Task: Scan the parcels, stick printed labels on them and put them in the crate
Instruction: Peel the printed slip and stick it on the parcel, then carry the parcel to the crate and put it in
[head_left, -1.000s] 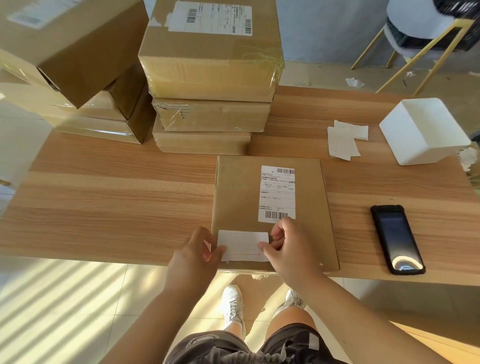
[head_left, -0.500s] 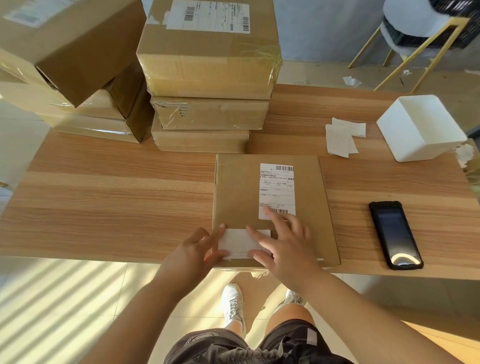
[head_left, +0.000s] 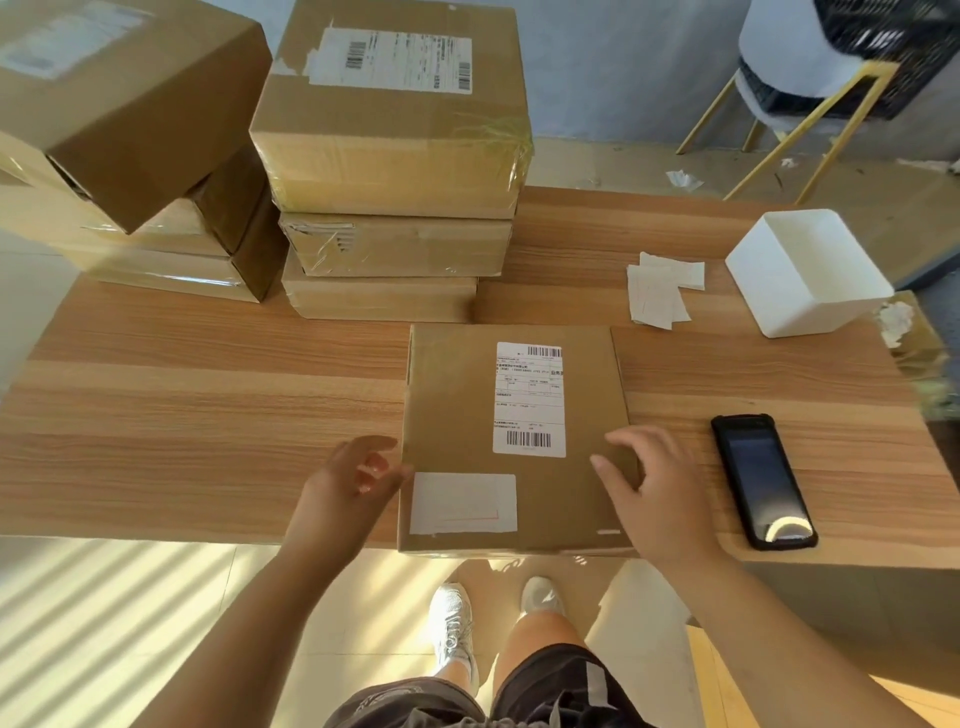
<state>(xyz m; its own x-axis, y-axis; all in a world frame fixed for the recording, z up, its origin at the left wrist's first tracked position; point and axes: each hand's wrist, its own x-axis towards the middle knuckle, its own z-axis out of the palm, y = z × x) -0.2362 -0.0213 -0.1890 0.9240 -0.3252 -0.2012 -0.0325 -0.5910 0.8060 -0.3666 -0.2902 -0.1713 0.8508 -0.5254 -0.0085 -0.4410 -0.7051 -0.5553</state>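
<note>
Head view shows your flat brown cardboard parcel (head_left: 519, 441) lying at the near edge of the wooden table (head_left: 208, 405), the plain white label (head_left: 463, 504) already on its near-left corner. It is not yet put in a crate. Your left hand (head_left: 345, 480), half curled, touches its left edge; your right hand (head_left: 652, 491), spread, rests on its right edge. Neither grips.
</note>
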